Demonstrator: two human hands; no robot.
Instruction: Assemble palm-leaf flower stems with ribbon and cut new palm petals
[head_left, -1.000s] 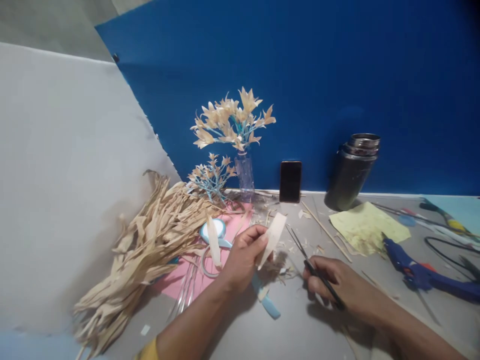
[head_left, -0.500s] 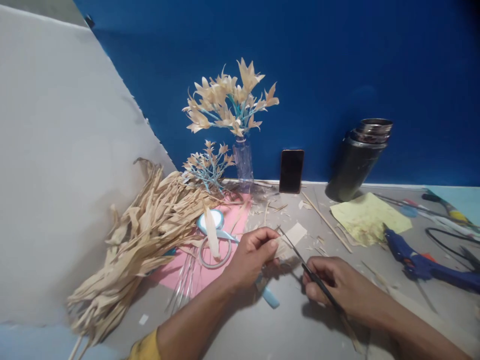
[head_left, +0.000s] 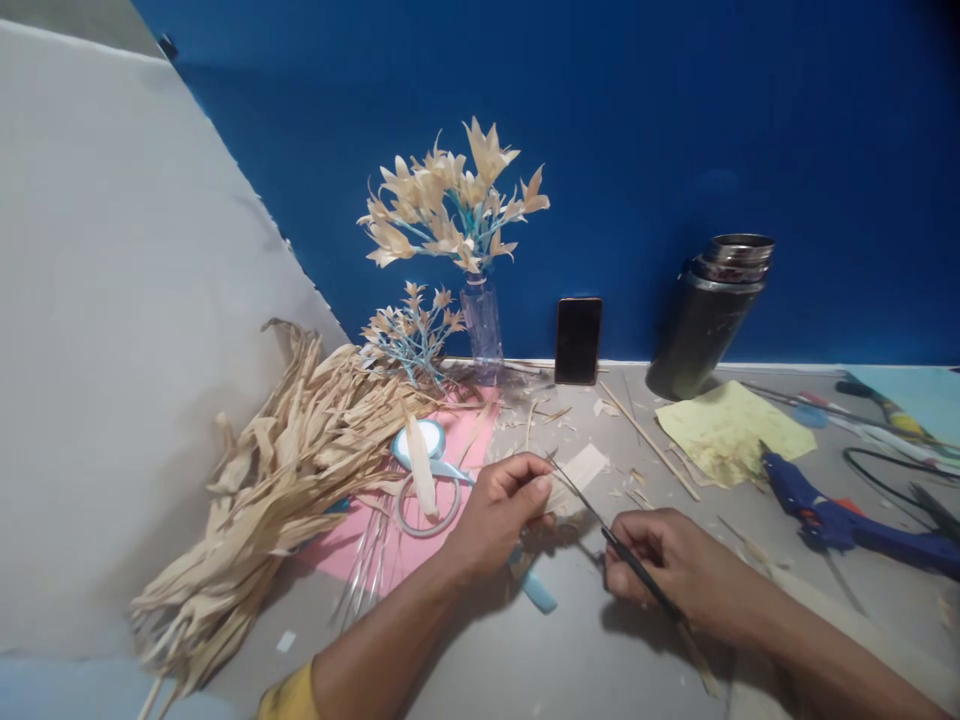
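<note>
"Take the phone (head_left: 578, 340) as the landmark. Where are the hands?"

"Both in front of it. The left hand (head_left: 502, 515) is a little to its left, thumb and fingers pinched on a pale strip (head_left: 586, 474). The right hand (head_left: 664, 560) is to its right, fingers closed round the scissors (head_left: 637, 565)."

"And the strip?"

"Straight in front of the phone, with the blades lying across it near the left fingertips. I can't tell whether the blades are apart."

"Any writing on things?"

"The phone's screen is dark. Right of the phone, the metal bottle (head_left: 705, 325) leans, with a reddish band at its neck, too small and blurred to read. The round white face of the tape roll (head_left: 439, 438), left and in front of the phone, looks plain."

"What else is left of the phone?"

"A clear vase (head_left: 482, 330) of pale flowers (head_left: 450, 200), a smaller bunch (head_left: 416, 335), pink paper (head_left: 478, 420) and, farther left, a heap of dried leaves (head_left: 300, 450)."

"To its right?"

"Yellow paper (head_left: 739, 420) in front of the bottle, and nearer us a blue glue gun (head_left: 821, 520)."
</note>
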